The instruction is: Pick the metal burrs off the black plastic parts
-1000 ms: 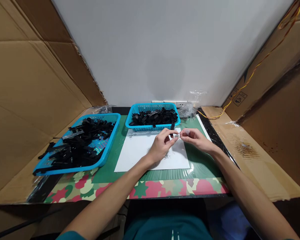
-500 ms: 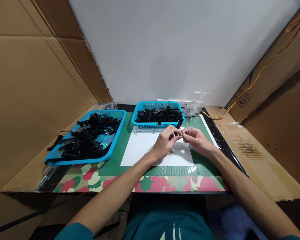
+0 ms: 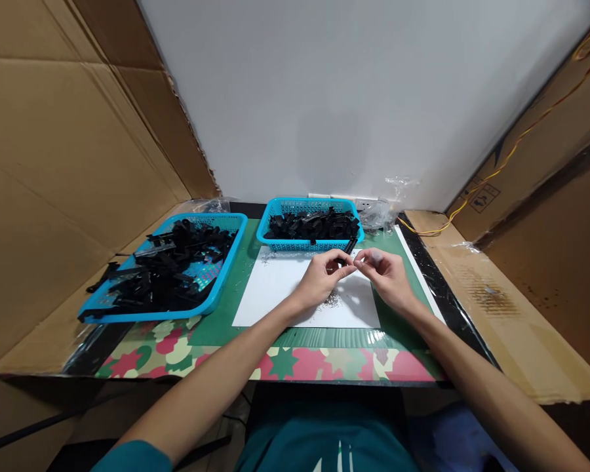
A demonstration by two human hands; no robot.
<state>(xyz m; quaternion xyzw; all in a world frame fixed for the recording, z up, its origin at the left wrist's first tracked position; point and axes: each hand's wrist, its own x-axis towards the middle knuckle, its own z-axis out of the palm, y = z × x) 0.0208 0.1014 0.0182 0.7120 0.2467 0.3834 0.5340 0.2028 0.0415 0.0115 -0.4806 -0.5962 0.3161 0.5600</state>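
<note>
My left hand (image 3: 319,278) is closed over the white sheet, with thumb and fingers pinching a slim black plastic part (image 3: 351,245) that sticks up beyond the fingertips. Close against it, my right hand (image 3: 386,275) has thumb and forefinger pressed together at the part's near end. A small greyish, see-through piece (image 3: 376,257) shows among the right fingers; what the right fingertips pinch is too small to make out. Under the hands, a scatter of tiny brownish bits (image 3: 330,300) lies on the white sheet (image 3: 270,295).
A blue basket (image 3: 221,288) of black plastic parts stands at the left. Behind the sheet is a smaller blue basket (image 3: 263,226), also holding black parts. Crumpled clear plastic (image 3: 378,213) lies by the wall, near a yellow cable (image 3: 452,213). Cardboard walls (image 3: 545,249) flank the table.
The black part has tilted slightly between the hands, and my right hand has turned a little. The view has shifted slightly; both hands stay together over the sheet.
</note>
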